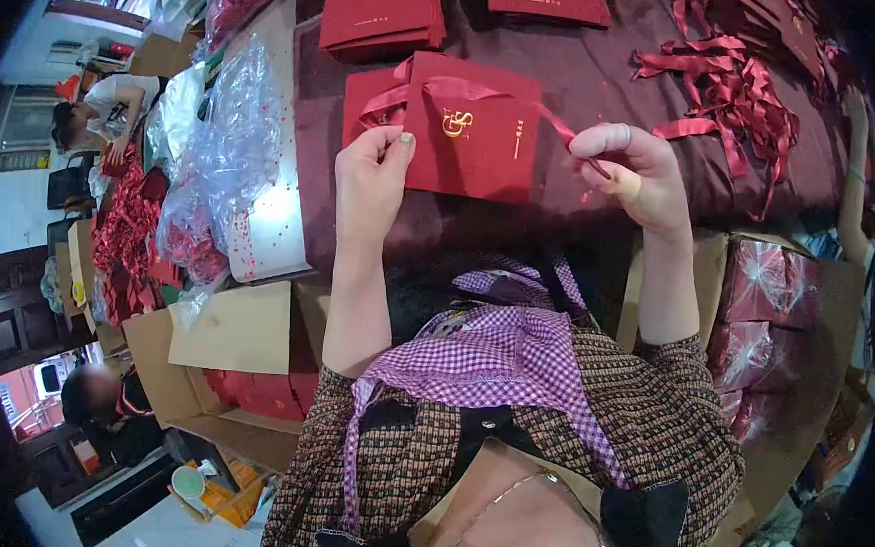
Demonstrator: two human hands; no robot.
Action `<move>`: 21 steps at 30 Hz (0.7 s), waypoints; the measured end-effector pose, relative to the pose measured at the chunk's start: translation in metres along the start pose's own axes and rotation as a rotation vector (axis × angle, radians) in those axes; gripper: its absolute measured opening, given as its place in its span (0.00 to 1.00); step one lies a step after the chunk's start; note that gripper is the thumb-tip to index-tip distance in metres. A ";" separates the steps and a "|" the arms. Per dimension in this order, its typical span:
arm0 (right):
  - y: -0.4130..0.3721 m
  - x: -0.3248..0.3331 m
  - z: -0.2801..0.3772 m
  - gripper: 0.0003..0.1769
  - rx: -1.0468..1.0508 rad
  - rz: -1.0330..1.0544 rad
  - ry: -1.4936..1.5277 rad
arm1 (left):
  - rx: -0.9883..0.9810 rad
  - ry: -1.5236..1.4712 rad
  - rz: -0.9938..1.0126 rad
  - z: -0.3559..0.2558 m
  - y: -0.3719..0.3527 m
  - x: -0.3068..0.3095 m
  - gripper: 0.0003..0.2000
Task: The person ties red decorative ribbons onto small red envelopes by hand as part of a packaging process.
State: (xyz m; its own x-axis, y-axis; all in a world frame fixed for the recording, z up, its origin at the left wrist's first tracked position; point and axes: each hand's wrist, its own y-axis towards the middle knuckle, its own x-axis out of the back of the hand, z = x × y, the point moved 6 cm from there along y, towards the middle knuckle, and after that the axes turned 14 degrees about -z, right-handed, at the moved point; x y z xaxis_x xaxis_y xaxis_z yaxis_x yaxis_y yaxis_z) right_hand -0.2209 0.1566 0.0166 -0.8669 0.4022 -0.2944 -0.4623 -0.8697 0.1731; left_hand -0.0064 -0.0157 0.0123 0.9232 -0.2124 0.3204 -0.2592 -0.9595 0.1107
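A flat red paper bag (484,161) with a gold logo lies on the dark red cloth (580,72). My left hand (371,174) pinches at its left edge, thumb and finger together; another red bag (365,94) shows partly beneath it. A red ribbon (508,96) runs across the top bag towards my right hand (639,181). The fingers of that hand are closed on the ribbon's end, off the bag's right side. One of its fingers wears a ring and another has a pale wrap.
Stacks of red bags (383,14) lie further back. Loose red ribbons (743,107) are heaped at the right. Clear plastic wrapping (230,150) covers the left side. Open cartons (229,401) hold red goods. Other people (117,109) sit at the left; another person's arm (855,169) is at the right.
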 end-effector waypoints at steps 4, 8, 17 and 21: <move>0.006 -0.019 0.011 0.10 0.351 -0.108 -0.480 | 0.122 -0.137 0.135 0.010 -0.003 -0.003 0.10; 0.005 -0.058 0.010 0.10 0.667 -0.003 -0.827 | 0.074 -0.140 0.176 0.005 -0.006 -0.006 0.12; 0.018 -0.094 -0.031 0.07 0.599 0.084 -0.845 | 0.055 -0.063 0.184 0.000 -0.009 -0.006 0.13; 0.022 -0.097 -0.037 0.05 0.566 0.099 -0.895 | 0.084 -0.127 0.173 0.003 -0.009 -0.006 0.12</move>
State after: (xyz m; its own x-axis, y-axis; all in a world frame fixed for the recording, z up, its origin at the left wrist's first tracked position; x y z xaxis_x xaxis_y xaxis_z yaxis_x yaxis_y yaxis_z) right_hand -0.1404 0.0876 0.0143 -0.6204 0.6011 0.5038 -0.2021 -0.7431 0.6379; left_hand -0.0085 -0.0062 0.0063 0.8969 -0.3914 0.2058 -0.3968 -0.9178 -0.0160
